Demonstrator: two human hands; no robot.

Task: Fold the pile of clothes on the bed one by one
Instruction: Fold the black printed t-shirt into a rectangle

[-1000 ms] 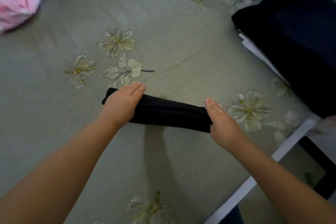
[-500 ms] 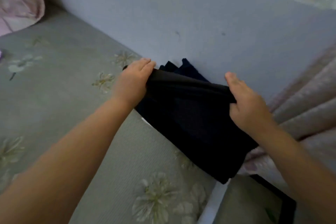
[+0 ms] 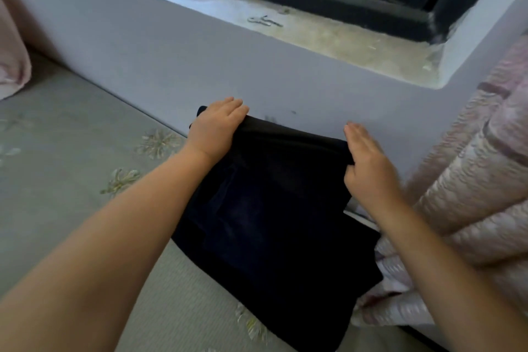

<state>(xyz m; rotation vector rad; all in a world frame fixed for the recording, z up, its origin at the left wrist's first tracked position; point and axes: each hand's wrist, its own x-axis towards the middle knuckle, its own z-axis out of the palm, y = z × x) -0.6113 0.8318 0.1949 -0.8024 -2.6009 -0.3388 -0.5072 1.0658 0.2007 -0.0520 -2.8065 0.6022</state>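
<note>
Folded black garment point(image 3: 288, 137) — a narrow dark bundle — is held at its two ends just above a stack of dark folded clothes point(image 3: 265, 231) that sits on the bed point(image 3: 71, 194) against the wall point(image 3: 171, 66) under the window sill point(image 3: 328, 34). In the head view, the only one, the left hand point(image 3: 215, 130) grasps the bundle's left end, fingers laid over the top and the cloth caught beneath them. The right hand point(image 3: 368, 163) holds the right end with its thumb tucked under the cloth and its fingers stretched flat above; it is blurred, so the exact pinch is hard to read. A pink quilted blanket point(image 3: 471, 194) is heaped just beside the stack on the right.

By my reading this piece is finished as a fold and about to be set on the stack — several items appear done already. What is left of the unfolded pile cannot be judged, since none of it shows here.
</note>
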